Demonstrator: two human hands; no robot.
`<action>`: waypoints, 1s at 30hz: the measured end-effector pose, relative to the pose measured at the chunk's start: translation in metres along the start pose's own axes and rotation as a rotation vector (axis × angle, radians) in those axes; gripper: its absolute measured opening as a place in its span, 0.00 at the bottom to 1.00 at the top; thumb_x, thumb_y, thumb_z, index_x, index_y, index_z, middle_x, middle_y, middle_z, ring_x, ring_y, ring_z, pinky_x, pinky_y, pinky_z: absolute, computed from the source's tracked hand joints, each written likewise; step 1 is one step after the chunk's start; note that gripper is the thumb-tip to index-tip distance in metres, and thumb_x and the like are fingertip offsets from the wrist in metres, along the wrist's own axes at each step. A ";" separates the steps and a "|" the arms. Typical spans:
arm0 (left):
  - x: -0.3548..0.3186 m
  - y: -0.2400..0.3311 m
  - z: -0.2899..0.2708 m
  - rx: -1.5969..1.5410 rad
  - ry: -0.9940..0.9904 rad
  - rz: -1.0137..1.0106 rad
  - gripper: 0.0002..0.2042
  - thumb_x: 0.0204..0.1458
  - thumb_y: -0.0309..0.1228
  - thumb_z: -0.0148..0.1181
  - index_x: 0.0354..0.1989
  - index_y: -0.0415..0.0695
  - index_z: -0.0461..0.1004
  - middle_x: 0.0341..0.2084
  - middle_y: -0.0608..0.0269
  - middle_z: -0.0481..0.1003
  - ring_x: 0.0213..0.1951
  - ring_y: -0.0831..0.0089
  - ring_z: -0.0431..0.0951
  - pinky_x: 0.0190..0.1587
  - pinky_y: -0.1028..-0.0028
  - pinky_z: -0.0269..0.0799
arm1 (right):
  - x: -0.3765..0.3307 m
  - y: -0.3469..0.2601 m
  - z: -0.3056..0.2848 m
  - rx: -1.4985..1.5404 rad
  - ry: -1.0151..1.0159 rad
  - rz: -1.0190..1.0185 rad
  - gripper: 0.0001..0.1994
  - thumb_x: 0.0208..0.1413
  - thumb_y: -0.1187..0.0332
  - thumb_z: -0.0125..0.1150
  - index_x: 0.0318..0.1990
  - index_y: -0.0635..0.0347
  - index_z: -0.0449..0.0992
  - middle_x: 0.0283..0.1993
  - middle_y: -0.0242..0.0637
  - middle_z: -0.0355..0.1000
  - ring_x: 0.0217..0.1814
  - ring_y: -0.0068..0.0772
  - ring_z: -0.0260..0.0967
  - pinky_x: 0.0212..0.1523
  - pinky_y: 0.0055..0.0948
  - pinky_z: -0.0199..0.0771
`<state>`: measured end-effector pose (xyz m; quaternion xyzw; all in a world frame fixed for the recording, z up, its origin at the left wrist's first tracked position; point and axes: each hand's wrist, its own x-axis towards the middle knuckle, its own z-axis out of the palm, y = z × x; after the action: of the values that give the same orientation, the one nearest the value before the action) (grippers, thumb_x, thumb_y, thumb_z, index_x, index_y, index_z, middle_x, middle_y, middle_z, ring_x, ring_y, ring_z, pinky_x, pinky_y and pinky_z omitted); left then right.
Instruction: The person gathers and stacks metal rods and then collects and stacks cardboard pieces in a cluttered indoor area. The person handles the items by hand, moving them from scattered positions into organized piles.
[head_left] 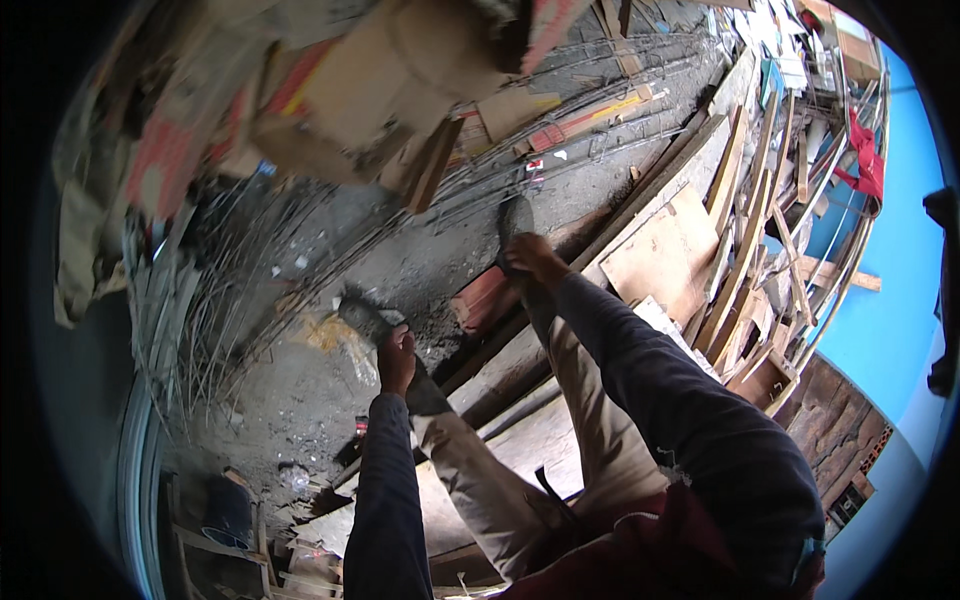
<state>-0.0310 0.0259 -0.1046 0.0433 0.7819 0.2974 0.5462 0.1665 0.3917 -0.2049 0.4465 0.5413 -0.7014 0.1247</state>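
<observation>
Head view | we are reaching our left hand [396,358] and right hand [530,255] down toward our dark shoes [514,218]; grips we cannot tell | red brick [483,298] lying between | flattened brown cardboard [370,80] far left.

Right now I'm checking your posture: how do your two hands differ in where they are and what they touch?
The left hand sits nearer the body, by the left shoe, above grey dusty ground; the right hand reaches farther out, at the right shoe, beside a reddish brick. The left hand looks curled into a fist; the right hand's fingers are hard to make out. Both come from dark blue sleeves, and neither plainly holds anything.
</observation>
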 end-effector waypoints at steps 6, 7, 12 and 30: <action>0.063 0.092 0.125 -0.177 -0.115 0.076 0.18 0.68 0.36 0.54 0.59 0.36 0.73 0.50 0.46 0.81 0.53 0.58 0.82 0.56 0.63 0.77 | 0.088 0.028 -0.194 0.444 0.680 0.345 0.28 0.56 0.66 0.72 0.64 0.59 0.71 0.63 0.46 0.73 0.62 0.47 0.71 0.60 0.49 0.75; 0.069 0.106 0.147 -0.168 -0.144 0.068 0.18 0.68 0.37 0.55 0.59 0.37 0.73 0.50 0.47 0.81 0.53 0.59 0.82 0.55 0.64 0.77 | 0.100 0.025 -0.213 0.018 0.623 0.284 0.29 0.59 0.63 0.69 0.67 0.59 0.69 0.63 0.46 0.73 0.63 0.48 0.70 0.62 0.51 0.73; 0.077 0.155 0.224 -0.254 -0.187 0.040 0.18 0.69 0.39 0.56 0.58 0.38 0.75 0.49 0.50 0.82 0.52 0.62 0.83 0.55 0.65 0.76 | 0.153 0.010 -0.233 0.926 0.594 0.282 0.28 0.70 0.52 0.56 0.69 0.59 0.65 0.67 0.49 0.67 0.75 0.51 0.58 0.71 0.62 0.61; -0.025 0.284 0.162 0.688 0.173 0.459 0.32 0.56 0.37 0.68 0.68 0.39 0.66 0.68 0.52 0.65 0.71 0.51 0.60 0.71 0.49 0.54 | -0.039 -0.120 -0.090 1.353 0.676 -0.031 0.18 0.76 0.53 0.47 0.33 0.51 0.63 0.28 0.30 0.60 0.32 0.32 0.62 0.65 0.54 0.71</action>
<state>0.0488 0.3165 0.0247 0.3710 0.8488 0.1355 0.3516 0.1541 0.5035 -0.0984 0.6088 0.0075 -0.7072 -0.3594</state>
